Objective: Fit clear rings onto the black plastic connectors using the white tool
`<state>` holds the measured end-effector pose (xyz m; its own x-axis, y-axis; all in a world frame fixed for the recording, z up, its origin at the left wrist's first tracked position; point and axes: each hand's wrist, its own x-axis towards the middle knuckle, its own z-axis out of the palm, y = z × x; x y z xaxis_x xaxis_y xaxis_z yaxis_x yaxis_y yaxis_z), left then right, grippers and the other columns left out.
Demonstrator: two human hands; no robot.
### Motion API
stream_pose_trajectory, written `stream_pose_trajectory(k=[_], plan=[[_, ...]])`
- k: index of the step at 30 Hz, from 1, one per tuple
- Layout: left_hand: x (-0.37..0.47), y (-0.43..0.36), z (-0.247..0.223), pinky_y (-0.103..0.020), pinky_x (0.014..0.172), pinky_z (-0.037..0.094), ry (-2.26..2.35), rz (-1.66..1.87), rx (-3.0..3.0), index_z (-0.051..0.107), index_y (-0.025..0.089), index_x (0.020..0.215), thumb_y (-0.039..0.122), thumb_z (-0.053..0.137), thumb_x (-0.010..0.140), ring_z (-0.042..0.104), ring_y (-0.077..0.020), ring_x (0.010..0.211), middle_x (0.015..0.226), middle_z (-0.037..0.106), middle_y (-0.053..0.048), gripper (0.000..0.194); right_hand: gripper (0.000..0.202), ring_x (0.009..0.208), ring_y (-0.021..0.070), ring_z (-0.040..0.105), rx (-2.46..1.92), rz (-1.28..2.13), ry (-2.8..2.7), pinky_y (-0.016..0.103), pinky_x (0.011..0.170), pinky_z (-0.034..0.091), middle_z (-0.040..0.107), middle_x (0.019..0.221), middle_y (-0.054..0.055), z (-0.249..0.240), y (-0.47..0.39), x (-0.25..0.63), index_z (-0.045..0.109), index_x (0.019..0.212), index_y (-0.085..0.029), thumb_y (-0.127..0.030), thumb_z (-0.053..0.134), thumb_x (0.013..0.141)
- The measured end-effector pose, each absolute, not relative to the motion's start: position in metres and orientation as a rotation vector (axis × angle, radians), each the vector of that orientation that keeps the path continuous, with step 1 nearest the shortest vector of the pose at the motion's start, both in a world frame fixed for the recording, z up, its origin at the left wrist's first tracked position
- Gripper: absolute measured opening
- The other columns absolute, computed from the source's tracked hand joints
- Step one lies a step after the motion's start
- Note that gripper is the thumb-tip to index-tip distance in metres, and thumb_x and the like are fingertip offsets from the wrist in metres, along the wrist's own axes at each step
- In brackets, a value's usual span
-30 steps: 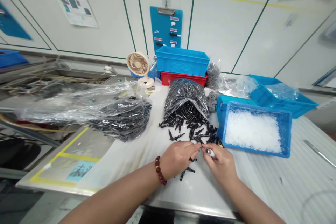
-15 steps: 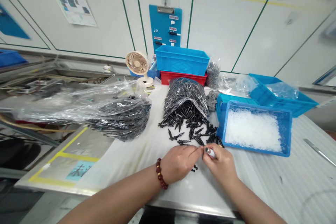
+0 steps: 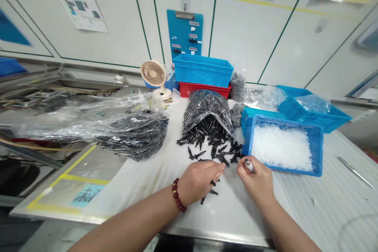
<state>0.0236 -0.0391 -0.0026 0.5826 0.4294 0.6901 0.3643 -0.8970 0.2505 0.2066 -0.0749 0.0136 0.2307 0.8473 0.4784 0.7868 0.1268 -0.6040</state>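
Note:
My left hand point(image 3: 199, 183), with a beaded bracelet point(image 3: 178, 195) at its wrist, is closed with its fingers curled down close to the table. What sits between its fingertips is hidden. Several small black plastic parts point(image 3: 213, 192) lie under and beside its fingers. My right hand point(image 3: 256, 179) grips a white pen-like tool point(image 3: 249, 166) with a dark end, apart from the left hand. Just beyond both hands, more black parts point(image 3: 223, 149) spill from the mouth of a clear plastic bag point(image 3: 206, 102).
At the right stands a blue bin point(image 3: 317, 149) of small white clear rings. A metal tweezer-like tool point(image 3: 354, 171) lies farther right. On the left rests another bag point(image 3: 132, 134) of black parts. Behind are a small fan point(image 3: 153, 73), a blue crate point(image 3: 203, 71) and a red crate point(image 3: 203, 90).
My hands have moved apart: the right hand went rightward with the white tool, the left slightly left. More black parts show below the left hand. The view has shifted a little.

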Motion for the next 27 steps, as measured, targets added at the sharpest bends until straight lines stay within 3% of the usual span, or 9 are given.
stream_pose_trajectory(k=[8,16,20,27], plan=[[0.019,-0.029,0.0,-0.022,0.064,0.053,0.818,1.261,2.486,0.062,0.015,0.095,0.019,0.044,0.088,0.063,-0.013,0.068,0.077,0.067,-0.005,0.02,0.012,0.048,0.0125,0.047,-1.819,-0.212,-0.977,0.023,0.051,0.038,0.052,0.05,-0.002,0.033,-0.071,0.251,0.053,0.063,-0.02,-0.03,0.05,0.068],[0.015,-0.025,0.001,-0.023,0.064,0.053,0.814,1.287,2.454,0.063,0.014,0.093,0.021,0.044,0.088,0.063,-0.0137,0.068,0.078,0.068,-0.006,0.021,0.02,0.05,0.014,0.047,-1.86,-0.093,-0.912,0.024,0.052,0.036,0.053,0.051,-0.003,0.031,-0.064,0.267,0.062,0.073,-0.018,-0.033,0.05,0.069],[0.012,-0.024,0.002,-0.023,0.066,0.053,0.822,1.302,2.428,0.064,0.015,0.092,0.022,0.044,0.088,0.064,-0.0135,0.069,0.079,0.068,-0.005,0.021,0.021,0.051,0.0146,0.048,-1.836,-0.135,-0.895,0.024,0.053,0.036,0.051,0.05,-0.002,0.031,-0.063,0.267,0.059,0.067,-0.017,-0.037,0.051,0.069],[0.012,-0.021,0.002,-0.024,0.066,0.052,0.884,1.265,2.362,0.062,0.016,0.091,0.024,0.045,0.087,0.063,-0.0137,0.069,0.079,0.068,-0.004,0.019,0.026,0.053,0.0139,0.047,-1.775,-0.293,-0.866,0.024,0.055,0.036,0.053,0.061,-0.002,0.031,-0.064,0.263,0.06,0.087,-0.016,-0.029,0.049,0.067]])
